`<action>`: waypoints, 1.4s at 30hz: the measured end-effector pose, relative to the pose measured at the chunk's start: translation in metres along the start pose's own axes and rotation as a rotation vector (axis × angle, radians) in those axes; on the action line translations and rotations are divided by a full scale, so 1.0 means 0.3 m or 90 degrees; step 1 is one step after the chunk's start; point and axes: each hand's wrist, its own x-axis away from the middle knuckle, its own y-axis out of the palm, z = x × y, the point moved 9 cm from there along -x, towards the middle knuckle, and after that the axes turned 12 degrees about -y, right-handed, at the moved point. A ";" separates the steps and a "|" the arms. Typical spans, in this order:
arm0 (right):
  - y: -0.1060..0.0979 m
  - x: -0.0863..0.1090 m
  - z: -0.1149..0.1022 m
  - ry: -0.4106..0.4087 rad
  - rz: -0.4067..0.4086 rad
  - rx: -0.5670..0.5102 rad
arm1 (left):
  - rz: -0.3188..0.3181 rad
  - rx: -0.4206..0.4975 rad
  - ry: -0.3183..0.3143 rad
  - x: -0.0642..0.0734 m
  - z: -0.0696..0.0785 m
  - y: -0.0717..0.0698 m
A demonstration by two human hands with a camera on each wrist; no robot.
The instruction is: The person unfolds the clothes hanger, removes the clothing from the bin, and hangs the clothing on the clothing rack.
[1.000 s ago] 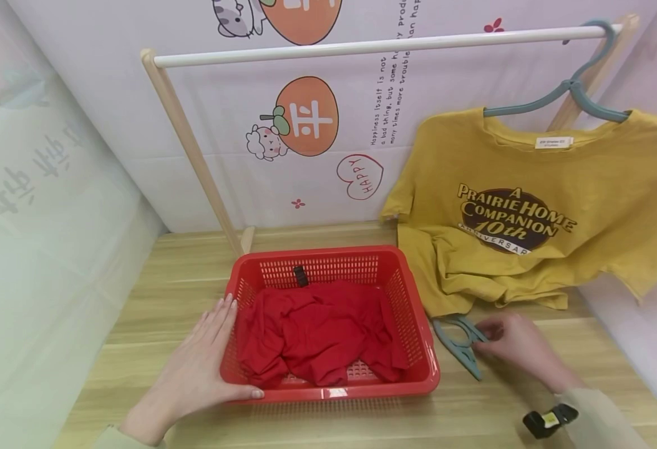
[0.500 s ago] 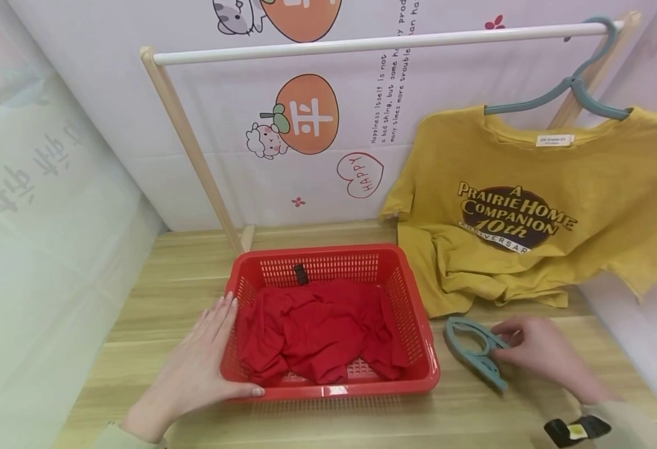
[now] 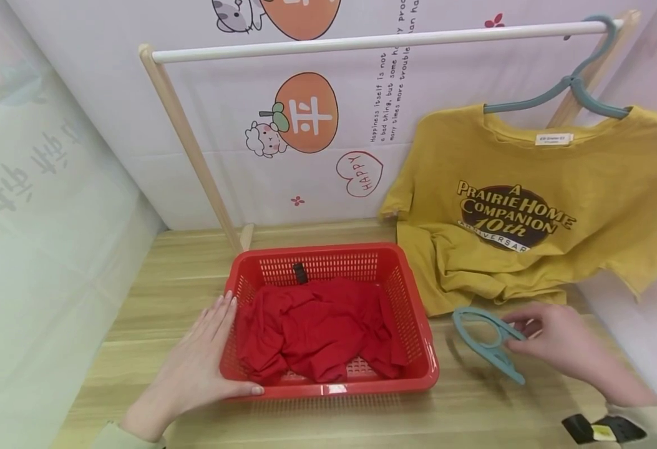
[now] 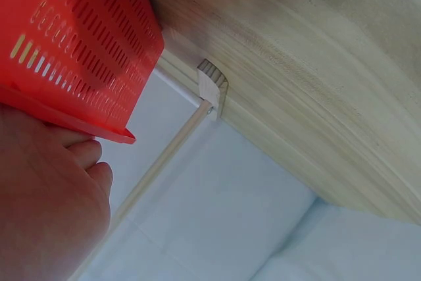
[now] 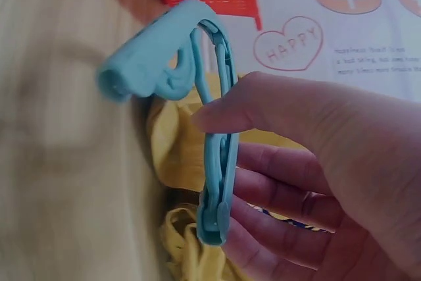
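My left hand (image 3: 196,362) rests on the left front corner of a red plastic basket (image 3: 381,390). Its fingers lie straight along the side rim, and the thumb extends over the front rim. Crumpled red cloth (image 3: 319,324) fills much of the basket. To the right, my right hand (image 3: 564,340) pinches a folded blue-green clothes hanger (image 3: 488,343) between thumb and fingers, slightly above the table. Seen from the right wrist, the thumb presses one side of the hanger (image 5: 220,156) and the fingers sit behind it.
A yellow T-shirt (image 3: 508,156) hangs on another blue-green hanger (image 3: 530,103) at the right end of the rack's white rail (image 3: 362,43); its hem bunches on the wooden table (image 3: 154,299). A small black clip-like piece (image 3: 300,273) sits at the basket's back wall.
My right hand has drawn the folded hanger to the right, away from the basket and shirt hem, and lifted it a little. My left hand has stayed put.
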 end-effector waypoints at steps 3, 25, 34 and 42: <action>-0.027 -0.007 -0.013 -0.004 0.007 0.016 | 0.003 0.000 0.001 -0.001 -0.001 0.000; -0.180 -0.237 -0.144 -0.058 0.099 0.012 | -0.008 -0.011 -0.008 -0.001 -0.008 0.009; -0.182 -0.356 -0.210 -0.067 0.116 -0.007 | -0.010 -0.002 -0.012 -0.002 -0.008 0.011; -0.129 -0.449 -0.233 -0.067 0.102 -0.071 | -0.002 -0.002 -0.009 0.002 0.000 0.002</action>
